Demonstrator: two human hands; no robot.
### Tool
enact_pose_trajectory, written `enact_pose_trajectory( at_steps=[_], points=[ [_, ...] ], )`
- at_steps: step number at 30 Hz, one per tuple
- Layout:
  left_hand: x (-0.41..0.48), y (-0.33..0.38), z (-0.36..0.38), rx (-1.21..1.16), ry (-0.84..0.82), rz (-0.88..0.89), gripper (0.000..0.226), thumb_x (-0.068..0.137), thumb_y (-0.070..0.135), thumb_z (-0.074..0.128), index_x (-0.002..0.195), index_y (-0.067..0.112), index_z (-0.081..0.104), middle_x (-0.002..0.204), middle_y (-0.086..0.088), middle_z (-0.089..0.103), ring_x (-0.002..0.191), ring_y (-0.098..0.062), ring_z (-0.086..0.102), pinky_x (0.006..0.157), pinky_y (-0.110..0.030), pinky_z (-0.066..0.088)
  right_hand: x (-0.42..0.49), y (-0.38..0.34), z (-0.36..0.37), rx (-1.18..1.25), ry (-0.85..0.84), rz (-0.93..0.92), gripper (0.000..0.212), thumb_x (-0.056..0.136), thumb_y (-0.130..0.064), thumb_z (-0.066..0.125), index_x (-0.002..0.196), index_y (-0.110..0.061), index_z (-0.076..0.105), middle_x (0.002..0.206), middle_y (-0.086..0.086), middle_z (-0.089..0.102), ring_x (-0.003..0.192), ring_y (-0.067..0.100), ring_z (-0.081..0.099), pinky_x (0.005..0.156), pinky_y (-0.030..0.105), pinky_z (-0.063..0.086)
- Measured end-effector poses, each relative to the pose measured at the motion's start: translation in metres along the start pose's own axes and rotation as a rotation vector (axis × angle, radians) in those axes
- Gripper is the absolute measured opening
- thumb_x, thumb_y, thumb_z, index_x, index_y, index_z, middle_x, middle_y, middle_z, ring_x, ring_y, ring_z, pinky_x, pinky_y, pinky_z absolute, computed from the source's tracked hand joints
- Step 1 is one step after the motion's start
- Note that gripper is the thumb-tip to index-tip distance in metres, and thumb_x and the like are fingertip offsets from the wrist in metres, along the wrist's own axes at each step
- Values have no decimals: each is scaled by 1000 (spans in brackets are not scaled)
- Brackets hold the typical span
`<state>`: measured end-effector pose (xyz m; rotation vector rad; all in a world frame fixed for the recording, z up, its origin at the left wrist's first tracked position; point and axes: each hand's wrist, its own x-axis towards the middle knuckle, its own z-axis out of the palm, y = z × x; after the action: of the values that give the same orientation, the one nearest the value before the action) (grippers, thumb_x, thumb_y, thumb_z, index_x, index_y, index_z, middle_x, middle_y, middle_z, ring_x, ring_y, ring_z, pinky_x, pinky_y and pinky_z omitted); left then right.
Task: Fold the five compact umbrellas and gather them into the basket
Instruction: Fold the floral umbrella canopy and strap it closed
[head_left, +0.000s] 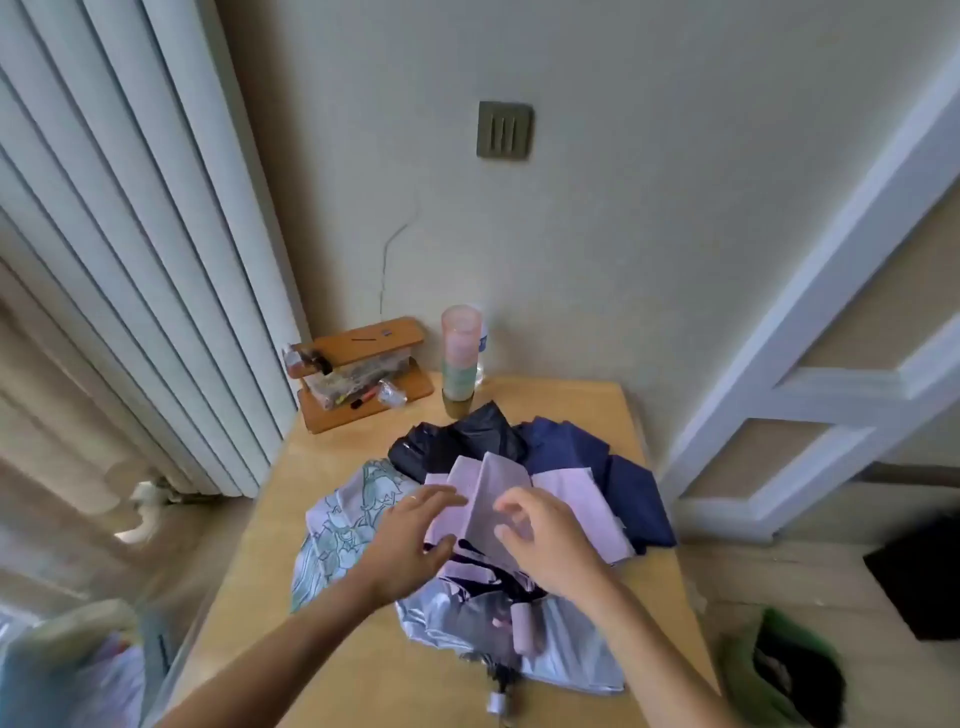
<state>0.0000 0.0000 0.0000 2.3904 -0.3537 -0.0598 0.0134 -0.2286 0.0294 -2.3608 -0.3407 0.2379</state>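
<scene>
Silver-lined umbrella (566, 644) lies collapsed at the near table (363, 670) edge. Above it, left hand (410, 540) and right hand (545, 540), fingers loosely spread, gather pleats of the lilac umbrella (493, 488). Beside: illustrated umbrella (343, 519); beyond: black umbrella (457, 436) and navy umbrella (613, 467). Farthest: wooden shelf (363, 343).

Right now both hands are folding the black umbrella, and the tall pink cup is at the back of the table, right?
Not quite. The head view shows both hands, left and right, on the pink umbrella; the black umbrella lies untouched behind it. The pink cup does stand at the back of the table.
</scene>
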Motion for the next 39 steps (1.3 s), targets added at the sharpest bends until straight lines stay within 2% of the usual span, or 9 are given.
enact_pose_trajectory(
  at_steps=[3,8,12,16,19,22,29,33,39],
  points=[
    [-14,-61,71,85,-16,-35,56,95,54,47,149,44,41,158,17,27,150,-7,24,116,-43,29,13,47,72,-150,100,74,38,102,-34,57,138,-21,53,135,-3,52,128,18,48,106,29,41],
    [-24,-121,160,165,-5,-72,69,97,68,16,157,37,26,165,23,-12,152,3,-12,124,-37,6,27,112,155,-255,283,-2,32,98,-34,49,124,-19,59,120,1,58,110,27,58,89,40,51],
    [-24,-141,206,270,127,7,62,106,58,20,160,30,26,171,6,2,158,-15,2,121,-36,9,37,131,172,-166,512,-202,31,105,-29,40,121,-20,64,121,-5,63,112,17,58,98,31,47],
    [-22,-151,222,364,258,60,62,106,57,17,163,32,14,171,2,6,158,-17,3,121,-39,11,39,150,143,-263,882,-21,24,100,-13,45,106,-9,68,102,12,64,92,34,54,78,43,44],
    [-25,-153,226,392,295,58,65,103,62,10,163,35,9,171,4,2,157,-13,-6,124,-40,8,44,170,129,-293,613,304,42,102,-44,47,113,-5,60,108,21,64,100,41,56,83,48,48],
    [-27,-150,226,365,297,54,67,99,64,7,162,39,4,171,6,0,156,-10,-12,126,-41,5,41,169,139,-239,454,362,74,98,-69,32,121,-3,56,116,25,63,105,42,59,89,49,49],
    [-33,-151,215,138,526,106,53,101,37,33,152,25,43,159,-4,31,148,-20,30,119,-36,28,-12,134,218,-563,749,25,62,99,-52,46,143,-8,47,150,29,38,136,48,39,108,57,37],
    [-36,-150,210,29,555,104,53,88,26,38,136,11,56,141,-5,46,129,-23,46,112,-39,37,-23,143,234,-744,634,-126,71,86,-61,60,143,-19,55,151,19,44,140,39,40,110,55,36],
    [-46,-165,177,346,729,-84,56,77,19,55,132,20,52,156,-12,35,153,-30,19,116,-49,23,-7,154,210,-834,459,-15,88,82,-47,79,155,-18,39,160,14,31,149,38,29,114,52,37]
  ],
)
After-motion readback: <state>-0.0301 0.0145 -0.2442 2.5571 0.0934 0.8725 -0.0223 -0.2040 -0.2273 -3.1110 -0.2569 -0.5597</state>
